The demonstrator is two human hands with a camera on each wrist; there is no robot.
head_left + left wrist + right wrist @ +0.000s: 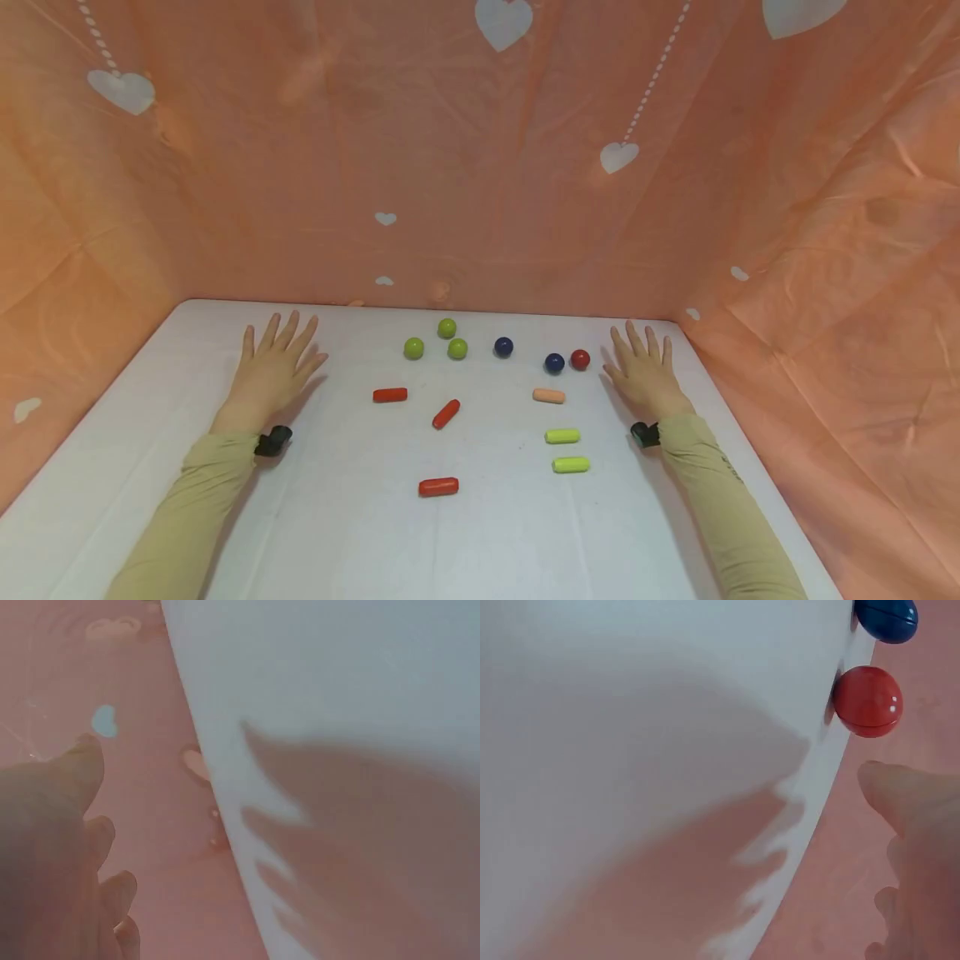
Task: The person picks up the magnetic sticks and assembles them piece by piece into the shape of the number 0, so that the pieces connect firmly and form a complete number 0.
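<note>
My left hand [268, 377] is held over the left part of the white table, fingers spread and straight, holding nothing. Nearest to it are a red stick [390, 395] and a green ball [414, 348]. Over the right side my right hand [647, 377] also has straight, spread fingers and holds nothing. A red ball [581, 359] lies just left of its thumb; in the right wrist view the thumb [881, 784] shows close to the red ball [868, 702]. Beside that are a dark blue ball [554, 363] and a peach stick [549, 396].
Two more green balls [447, 327] and another dark blue ball [504, 347] lie toward the back. Two more red sticks [446, 414] lie mid-table, two yellow-green sticks [562, 436] right of them. An orange cloth [480, 167] with hearts surrounds the table [337, 533].
</note>
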